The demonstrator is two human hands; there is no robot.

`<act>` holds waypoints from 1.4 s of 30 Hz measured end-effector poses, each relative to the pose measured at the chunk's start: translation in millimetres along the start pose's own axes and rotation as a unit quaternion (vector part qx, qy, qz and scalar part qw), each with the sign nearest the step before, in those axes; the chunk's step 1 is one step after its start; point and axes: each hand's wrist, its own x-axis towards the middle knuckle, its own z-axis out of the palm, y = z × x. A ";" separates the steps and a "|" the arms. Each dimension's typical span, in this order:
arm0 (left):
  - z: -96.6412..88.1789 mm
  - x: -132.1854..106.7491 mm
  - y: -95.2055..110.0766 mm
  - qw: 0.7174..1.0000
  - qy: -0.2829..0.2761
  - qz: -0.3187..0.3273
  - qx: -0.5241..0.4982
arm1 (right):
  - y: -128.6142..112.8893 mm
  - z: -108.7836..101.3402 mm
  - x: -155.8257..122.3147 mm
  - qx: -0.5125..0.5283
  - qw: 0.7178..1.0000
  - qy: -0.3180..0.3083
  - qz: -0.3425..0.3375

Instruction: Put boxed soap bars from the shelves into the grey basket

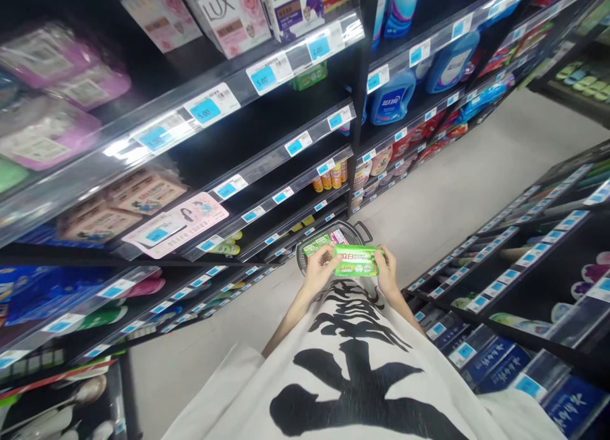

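Observation:
Between my two hands is a green packet of laundry soap (356,262) with red and white print, its front turned up toward me. My left hand (320,265) pinches its left end, thumb on top. At the right end my right hand (387,267) has its fingers closed on the edge. Beyond and below the packet, a dark shopping basket (301,257) stands low over the floor. Inside it lie a green pack (315,244) and a pink item (337,237), partly hidden by the packet and my hands.
Shelves with blue price tags (204,112) line the left, holding LUX boxes (233,18), blue detergent bottles (391,98) and pink packs (47,59). Shelves with blue boxes (495,364) and slippers (591,278) run along the right. A grey floor aisle (448,180) stretches ahead.

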 end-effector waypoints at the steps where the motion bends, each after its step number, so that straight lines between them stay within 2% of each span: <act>1: 3.6 -0.2 -1.5 1.000 0.008 -0.019 -0.019 | 2.2 -0.4 1.5 0.010 1.000 0.005 0.014; 4: 10.6 0.9 -3.6 0.996 0.037 -0.059 -0.062 | 7.7 0.1 4.6 0.037 0.997 0.006 0.062; 8: 13.0 3.4 -3.8 0.991 0.057 -0.075 -0.091 | 7.7 2.8 6.5 0.050 0.995 -0.003 0.092; 19: 17.8 8.0 -6.7 0.990 0.062 -0.089 -0.088 | 1.0 1.4 10.6 0.056 0.993 -0.007 0.106; 31: 17.8 16.0 -9.3 0.992 0.062 -0.094 -0.060 | 9.7 -3.1 16.7 0.057 0.994 -0.006 0.096; 35: 19.6 16.8 -12.3 0.996 0.063 -0.061 -0.026 | 11.4 -1.8 18.2 0.074 0.992 0.012 0.102; 38: 25.7 16.3 -4.1 0.998 0.061 -0.015 0.009 | 14.7 0.6 22.0 0.137 0.978 -0.027 0.157; 40: 33.3 15.0 8.2 0.999 0.032 0.017 0.023 | 19.3 1.0 26.1 0.174 0.966 -0.068 0.180; 42: 42.8 12.3 23.3 0.997 -0.033 0.056 0.045 | 25.1 -0.6 30.4 0.178 0.970 -0.086 0.144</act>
